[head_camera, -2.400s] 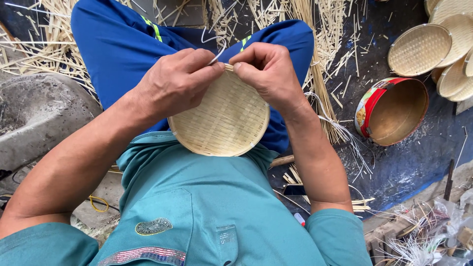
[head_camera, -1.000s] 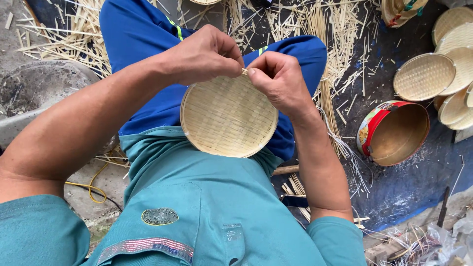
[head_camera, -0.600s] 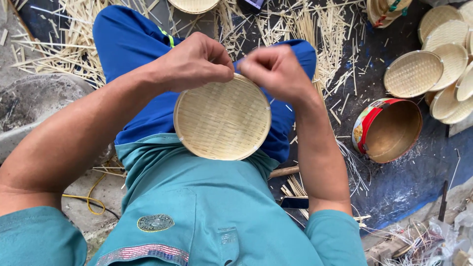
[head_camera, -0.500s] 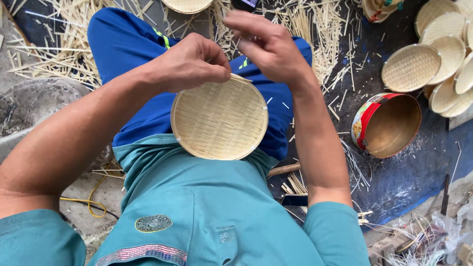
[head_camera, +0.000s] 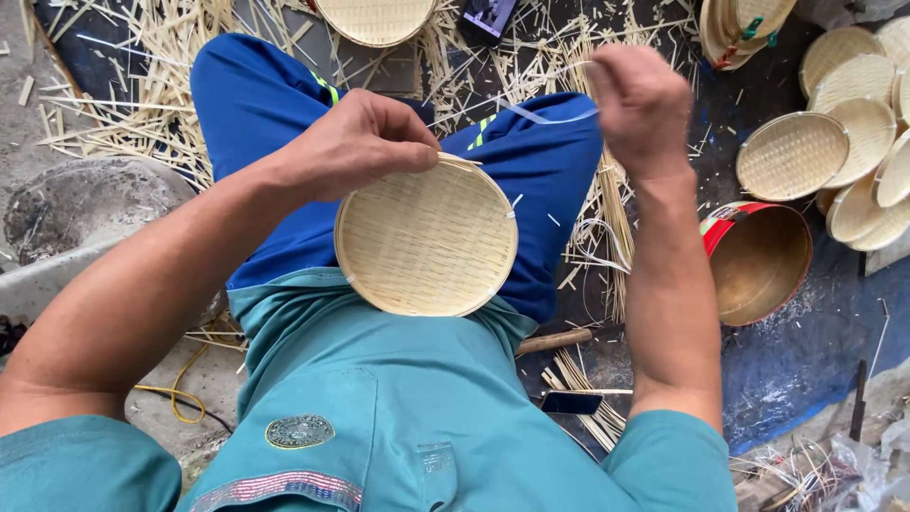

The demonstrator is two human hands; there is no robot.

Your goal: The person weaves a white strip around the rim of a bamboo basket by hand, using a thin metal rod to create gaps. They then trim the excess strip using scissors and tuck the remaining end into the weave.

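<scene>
Head view: your left hand (head_camera: 365,142) pinches the flat round bamboo tray (head_camera: 427,237) at its far rim, weave facing up; your right hand (head_camera: 643,104), fist closed, holds a thin strip (head_camera: 540,114) running left-right.

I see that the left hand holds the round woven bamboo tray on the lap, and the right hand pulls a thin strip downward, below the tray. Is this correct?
Not quite. The head view shows the right hand raised beyond the round woven bamboo tray, drawing the thin pale strip up and away from its rim, not down below it. The left hand does hold the tray on the lap.
</scene>
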